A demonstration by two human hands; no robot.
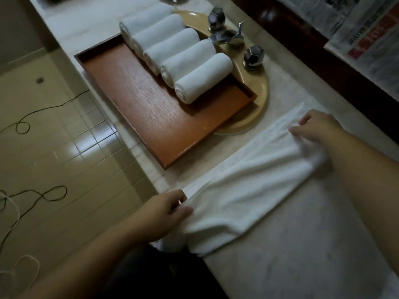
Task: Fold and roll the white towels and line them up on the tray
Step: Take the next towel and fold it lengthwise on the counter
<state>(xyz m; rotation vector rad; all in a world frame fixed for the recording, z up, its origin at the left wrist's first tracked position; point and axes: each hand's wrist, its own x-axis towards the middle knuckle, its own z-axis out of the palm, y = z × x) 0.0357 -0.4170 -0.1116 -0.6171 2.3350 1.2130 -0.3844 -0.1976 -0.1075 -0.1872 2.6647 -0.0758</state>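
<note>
Five rolled towels point(172, 59) stand lined along the far side of the tray point(138, 108); a sixth towel point(244, 190) lies unrolled on the near surface point(302, 255), my left hand point(166, 210) and right hand point(317, 128) pinching its ends.

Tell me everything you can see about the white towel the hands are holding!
The flat white cloth towel looks soft and fluffy. It is folded into a long strip, not yet rolled, and lies slantwise across the pale marble counter, beside the brown wooden tray. Its near end droops a little over the counter's edge. The left hand pinches that near end, and the right hand holds the far end, where the cloth is bunched and wrinkled.
</note>
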